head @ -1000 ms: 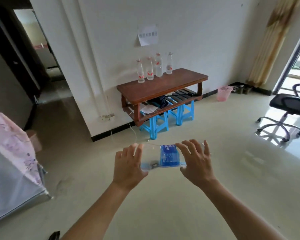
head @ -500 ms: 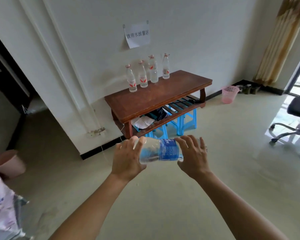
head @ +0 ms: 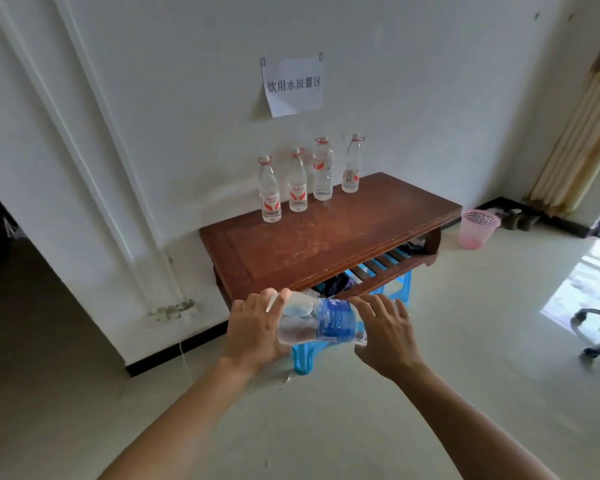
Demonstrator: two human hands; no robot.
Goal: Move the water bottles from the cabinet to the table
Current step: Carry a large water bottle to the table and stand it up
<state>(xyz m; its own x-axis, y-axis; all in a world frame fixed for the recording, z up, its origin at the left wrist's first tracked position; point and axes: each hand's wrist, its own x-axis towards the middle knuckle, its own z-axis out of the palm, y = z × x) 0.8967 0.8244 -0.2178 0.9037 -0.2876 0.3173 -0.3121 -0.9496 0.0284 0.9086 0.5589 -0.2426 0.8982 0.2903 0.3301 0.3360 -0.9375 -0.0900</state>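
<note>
Against a white wall [head: 187, 98], a brown wooden bench [head: 326, 244] bore four clear bottles [head: 298, 188]; left hand [head: 253, 336] and right hand [head: 385, 337] gripped a blue-labelled plastic bottle [head: 326, 323].

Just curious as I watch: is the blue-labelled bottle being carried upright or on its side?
On its side: the blue-labelled bottle lies roughly level between the left hand and right hand.

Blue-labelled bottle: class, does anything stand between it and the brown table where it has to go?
Nothing visible does. The left hand and right hand hold the blue-labelled bottle sideways before the table, whose near top is bare, and the four red-labelled bottles stand back by the wall.
</note>
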